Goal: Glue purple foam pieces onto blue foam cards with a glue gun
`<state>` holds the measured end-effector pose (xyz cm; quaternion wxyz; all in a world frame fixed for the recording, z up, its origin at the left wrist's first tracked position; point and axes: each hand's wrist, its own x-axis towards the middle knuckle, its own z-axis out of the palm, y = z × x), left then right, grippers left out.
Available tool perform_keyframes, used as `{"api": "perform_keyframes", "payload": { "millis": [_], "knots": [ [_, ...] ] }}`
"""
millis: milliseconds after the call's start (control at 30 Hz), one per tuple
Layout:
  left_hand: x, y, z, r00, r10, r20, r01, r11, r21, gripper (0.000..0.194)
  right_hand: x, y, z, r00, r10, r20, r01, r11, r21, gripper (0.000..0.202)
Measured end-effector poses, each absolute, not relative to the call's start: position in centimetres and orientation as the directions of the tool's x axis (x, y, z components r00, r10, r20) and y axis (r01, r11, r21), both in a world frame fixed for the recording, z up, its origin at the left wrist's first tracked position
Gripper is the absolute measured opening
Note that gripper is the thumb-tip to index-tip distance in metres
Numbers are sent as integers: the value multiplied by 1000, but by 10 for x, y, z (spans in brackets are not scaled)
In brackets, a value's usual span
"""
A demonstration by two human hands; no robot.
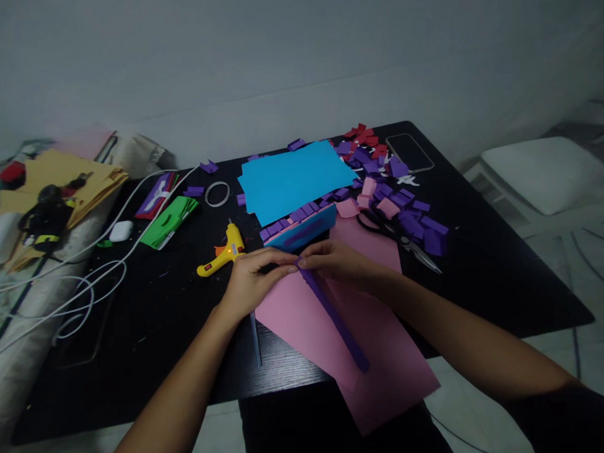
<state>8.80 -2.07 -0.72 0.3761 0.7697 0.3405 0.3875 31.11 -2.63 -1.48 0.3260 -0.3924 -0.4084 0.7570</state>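
Between them, my left hand (257,275) and my right hand (336,262) pinch the far end of a long purple paper strip (336,318). The strip slants toward me above a pink paper sheet (388,356), which overhangs the table's front edge. Just beyond my fingers stands a blue panel (302,234) with purple folded pieces along its top edge. Left of my left hand lies a yellow glue gun (223,251). A thin glue stick (255,339) rests near my left wrist. Black-handled scissors (407,243) lie beyond my right hand.
Blue sheets (294,180) lie at the back, beside a pile of purple, pink and red paper pieces (411,215). A phone (409,152) is at the back right corner. Green paper (169,222), a tape roll (217,194) and white cables (94,282) occupy the left. A white chair (527,173) stands right.
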Motion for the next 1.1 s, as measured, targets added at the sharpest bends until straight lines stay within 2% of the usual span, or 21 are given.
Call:
{"api": "perform_keyframes", "payload": {
  "millis": [1100],
  "knots": [
    [87,-21,-9,474,810,345,227,-491,841,10,311,-26,-18,-465,822,-329,-184,-453,-873,20]
  ]
}}
